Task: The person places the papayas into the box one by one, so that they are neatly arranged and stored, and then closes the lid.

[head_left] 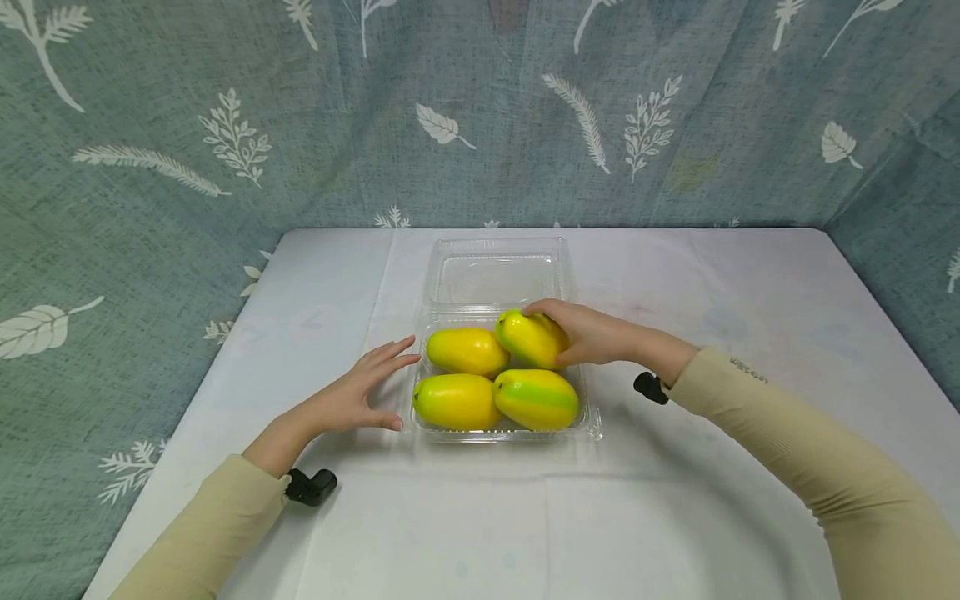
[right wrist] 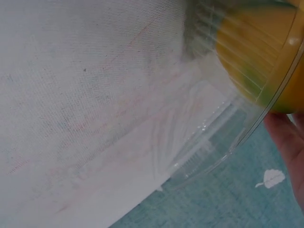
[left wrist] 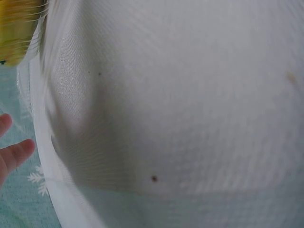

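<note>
A clear plastic clamshell box [head_left: 486, 435] lies with its lid [head_left: 498, 279] folded back, away from the person. My right hand [head_left: 596, 332] grips a yellow-green mango [head_left: 528, 337] at the box's back right, thumb on the near side and fingers over the far side. This mango is tilted and overlaps its neighbours. Three more sit in the box: a back left mango [head_left: 467, 350], a front left mango [head_left: 456, 402] and a front right mango [head_left: 536, 400]. Beside the box's left wall, my left hand [head_left: 360, 392] is spread, thumb apart from the fingers, holding nothing.
A white cloth covers the table [head_left: 480, 525]. Behind it hangs a grey-green curtain [head_left: 495, 108] with white leaf prints, which also runs along both sides. Black wrist cameras, the left camera [head_left: 311, 487] and the right camera [head_left: 649, 387], sit at the sleeve cuffs.
</note>
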A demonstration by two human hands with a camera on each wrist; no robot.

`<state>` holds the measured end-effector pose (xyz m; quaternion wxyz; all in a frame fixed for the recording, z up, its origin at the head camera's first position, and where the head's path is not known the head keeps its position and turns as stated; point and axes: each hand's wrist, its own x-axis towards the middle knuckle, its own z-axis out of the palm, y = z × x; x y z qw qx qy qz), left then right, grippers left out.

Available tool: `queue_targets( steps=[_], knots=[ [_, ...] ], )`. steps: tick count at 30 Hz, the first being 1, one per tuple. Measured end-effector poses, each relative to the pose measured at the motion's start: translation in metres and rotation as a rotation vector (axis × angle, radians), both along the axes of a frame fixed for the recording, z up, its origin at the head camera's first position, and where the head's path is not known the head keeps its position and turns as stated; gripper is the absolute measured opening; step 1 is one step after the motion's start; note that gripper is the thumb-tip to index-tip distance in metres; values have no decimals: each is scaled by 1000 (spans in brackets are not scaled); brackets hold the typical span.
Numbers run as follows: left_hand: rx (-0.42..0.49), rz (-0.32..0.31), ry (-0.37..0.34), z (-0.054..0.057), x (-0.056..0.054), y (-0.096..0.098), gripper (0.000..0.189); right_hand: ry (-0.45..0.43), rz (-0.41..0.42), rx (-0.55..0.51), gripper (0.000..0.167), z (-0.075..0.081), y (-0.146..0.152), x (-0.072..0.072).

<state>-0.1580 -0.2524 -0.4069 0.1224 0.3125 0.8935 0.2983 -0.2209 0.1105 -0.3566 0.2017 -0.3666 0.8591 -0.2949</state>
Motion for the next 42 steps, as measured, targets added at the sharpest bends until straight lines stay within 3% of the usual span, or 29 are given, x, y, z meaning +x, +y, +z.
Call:
queue_targets(
  steps=[8,19,42],
  knots=[
    [5,0,-2,0,1,0,86,-22,14,-19,66,2,3,-2],
    [5,-3,-5,2,2,-1,87,54,44,-22,61,-3,6,-2],
    [-9,5,4,2,0,-1,87,58,-31,-13,65,3,14,-4]
  ],
)
